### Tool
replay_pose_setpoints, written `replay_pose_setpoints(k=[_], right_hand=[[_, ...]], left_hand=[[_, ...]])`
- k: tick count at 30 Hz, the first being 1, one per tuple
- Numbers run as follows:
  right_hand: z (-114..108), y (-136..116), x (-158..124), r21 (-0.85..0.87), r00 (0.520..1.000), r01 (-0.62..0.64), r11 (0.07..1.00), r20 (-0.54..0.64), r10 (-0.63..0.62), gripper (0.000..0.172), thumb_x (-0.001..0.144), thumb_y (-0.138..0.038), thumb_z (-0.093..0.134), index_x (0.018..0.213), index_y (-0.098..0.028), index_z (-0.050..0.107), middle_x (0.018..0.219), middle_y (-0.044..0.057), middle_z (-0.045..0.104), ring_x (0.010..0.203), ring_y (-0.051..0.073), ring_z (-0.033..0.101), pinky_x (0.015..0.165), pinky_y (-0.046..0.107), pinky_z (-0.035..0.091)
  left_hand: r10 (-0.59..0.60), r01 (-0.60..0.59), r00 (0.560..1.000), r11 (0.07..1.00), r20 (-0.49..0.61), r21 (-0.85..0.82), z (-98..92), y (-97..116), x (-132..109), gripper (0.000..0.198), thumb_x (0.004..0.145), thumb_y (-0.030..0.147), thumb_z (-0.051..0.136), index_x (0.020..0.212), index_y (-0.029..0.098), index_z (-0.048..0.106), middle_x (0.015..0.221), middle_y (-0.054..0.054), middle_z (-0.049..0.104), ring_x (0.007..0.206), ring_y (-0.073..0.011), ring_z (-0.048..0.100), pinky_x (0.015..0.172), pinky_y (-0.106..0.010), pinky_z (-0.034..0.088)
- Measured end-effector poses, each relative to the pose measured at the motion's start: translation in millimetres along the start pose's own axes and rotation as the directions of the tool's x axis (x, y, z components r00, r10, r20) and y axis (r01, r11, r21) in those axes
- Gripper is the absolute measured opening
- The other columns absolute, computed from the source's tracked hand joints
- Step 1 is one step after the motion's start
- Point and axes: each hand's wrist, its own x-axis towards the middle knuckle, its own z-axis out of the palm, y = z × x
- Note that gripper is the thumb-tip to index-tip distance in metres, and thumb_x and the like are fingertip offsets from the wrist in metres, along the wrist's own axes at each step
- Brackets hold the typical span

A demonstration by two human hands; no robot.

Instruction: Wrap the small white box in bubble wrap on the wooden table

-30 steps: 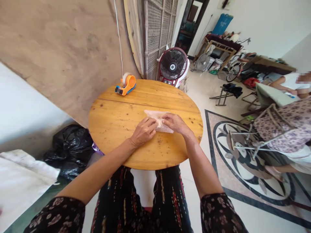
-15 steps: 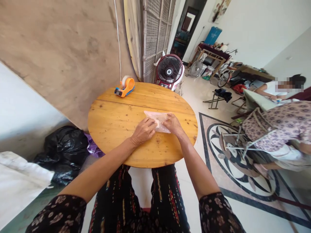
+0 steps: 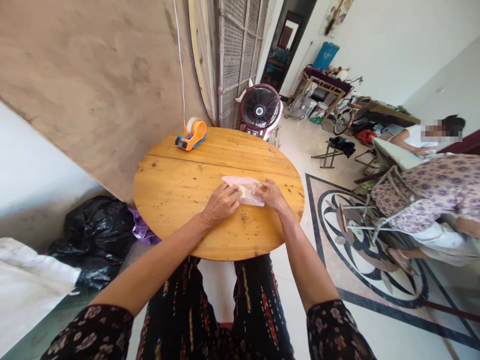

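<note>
A piece of pinkish, see-through plastic wrap lies on the round wooden table, with its far edge partly folded over. A small pale thing shows in its middle, too unclear to name. My left hand rests at the wrap's left end, fingers bent and closed on it. At the right end my right hand pinches the wrap between thumb and fingers. Part of the wrap is hidden under both hands. Farther off, near the table's back left edge, stands an orange and blue tape dispenser holding a roll of tape.
Behind the table stands a dark red and white fan. Black plastic bags lie on the left beside a wooden board. To the right, a person in a patterned top sits on a chair; another person sits beyond.
The wrap's far edge has come down towards me and looks more folded. My right hand has shifted slightly right, its fingers now pinched. My left hand stays nearly in place.
</note>
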Motion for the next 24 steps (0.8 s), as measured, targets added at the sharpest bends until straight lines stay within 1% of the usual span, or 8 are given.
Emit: replay_pose_setpoints(k=[1, 3, 5, 8, 12, 14, 18, 24], right_hand=[[-1.3, -1.0, -1.8, 0.043, 0.999, -0.016, 0.999, 0.04, 0.014, 0.026, 0.065, -0.04, 0.07, 0.062, -0.02, 0.054, 0.079, 0.004, 0.059, 0.091, 0.024, 0.057, 0.082, 0.035, 0.043], [-3.3, -2.2, -5.2, 0.159, 0.992, -0.067, 0.985, 0.113, 0.049, 0.03, 0.063, -0.043, 0.071, 0.065, -0.02, 0.051, 0.067, -0.002, 0.053, 0.068, 0.016, 0.052, 0.066, 0.029, 0.04], [-4.7, -3.2, -8.2, 0.252, 0.987, -0.108, 0.962, 0.146, 0.072, 0.034, 0.062, -0.045, 0.072, 0.068, -0.02, 0.05, 0.064, -0.004, 0.049, 0.059, 0.012, 0.045, 0.058, 0.026, 0.035], [-7.9, -5.5, -13.7, 0.279, 0.984, -0.136, 0.951, 0.149, 0.097, 0.039, 0.061, -0.049, 0.073, 0.069, -0.02, 0.049, 0.063, -0.006, 0.048, 0.057, 0.01, 0.042, 0.055, 0.024, 0.032], [-15.2, -7.7, -24.2, 0.194, 0.967, -0.176, 0.965, 0.216, 0.133, 0.039, 0.067, -0.053, 0.07, 0.076, -0.02, 0.053, 0.063, -0.005, 0.051, 0.057, 0.011, 0.045, 0.055, 0.024, 0.032], [-17.1, -6.4, -28.7, 0.156, 0.968, -0.138, 0.978, 0.231, 0.099, 0.038, 0.07, -0.053, 0.068, 0.079, -0.018, 0.057, 0.066, -0.004, 0.054, 0.061, 0.012, 0.047, 0.058, 0.025, 0.035], [-13.3, -3.7, -32.3, 0.128, 0.981, -0.045, 0.991, 0.194, 0.019, 0.036, 0.072, -0.052, 0.066, 0.077, -0.017, 0.063, 0.07, -0.002, 0.056, 0.067, 0.014, 0.049, 0.064, 0.026, 0.037], [-4.7, -15.5, -25.3, 0.372, 0.971, -0.153, 0.916, 0.228, 0.07, 0.035, 0.067, -0.05, 0.071, 0.081, -0.017, 0.069, 0.072, 0.0, 0.064, 0.069, 0.016, 0.055, 0.069, 0.028, 0.042]], left_hand=[[0.001, -0.001, 1.0, 1.0, -0.008, 0.005, 0.4, -0.1, -0.1, 0.023, 0.082, 0.012, 0.053, 0.101, 0.015, 0.066, 0.106, -0.009, 0.064, 0.091, -0.0239, 0.051, 0.085, -0.036, 0.047], [0.001, -0.001, 1.0, 1.0, -0.011, 0.006, 0.4, -0.1, 0.0, 0.023, 0.082, 0.012, 0.053, 0.101, 0.015, 0.066, 0.108, -0.009, 0.064, 0.091, -0.0239, 0.051, 0.085, -0.036, 0.047], [-0.002, 0.002, 1.0, 1.0, 0.005, -0.004, -0.5, 0.1, 0.6, 0.023, 0.083, 0.012, 0.052, 0.101, 0.016, 0.066, 0.107, -0.009, 0.064, 0.09, -0.0236, 0.051, 0.084, -0.037, 0.047], [-0.008, 0.009, 0.999, 1.0, 0.033, -0.021, -2.1, 0.3, 1.2, 0.022, 0.083, 0.012, 0.051, 0.099, 0.016, 0.066, 0.104, -0.01, 0.063, 0.09, -0.0234, 0.051, 0.084, -0.037, 0.047], [-0.011, 0.012, 1.0, 1.0, 0.026, -0.021, -1.2, 0.0, 0.3, 0.022, 0.083, 0.012, 0.051, 0.1, 0.015, 0.066, 0.106, -0.01, 0.064, 0.09, -0.0232, 0.053, 0.084, -0.037, 0.046], [-0.012, 0.012, 1.0, 1.0, 0.022, -0.024, 0.2, -0.5, -0.2, 0.023, 0.083, 0.012, 0.051, 0.101, 0.015, 0.066, 0.107, -0.011, 0.064, 0.09, -0.0232, 0.054, 0.084, -0.038, 0.047], [-0.017, 0.017, 1.0, 0.999, 0.007, -0.038, 1.1, -1.1, -0.3, 0.023, 0.084, 0.013, 0.05, 0.1, 0.015, 0.067, 0.106, -0.011, 0.065, 0.091, -0.0239, 0.053, 0.085, -0.039, 0.047], [-0.014, 0.014, 1.0, 0.998, 0.0, -0.055, -1.2, 0.2, 0.6, 0.024, 0.084, 0.012, 0.049, 0.099, 0.016, 0.067, 0.104, -0.011, 0.065, 0.09, -0.0236, 0.054, 0.083, -0.039, 0.048]])
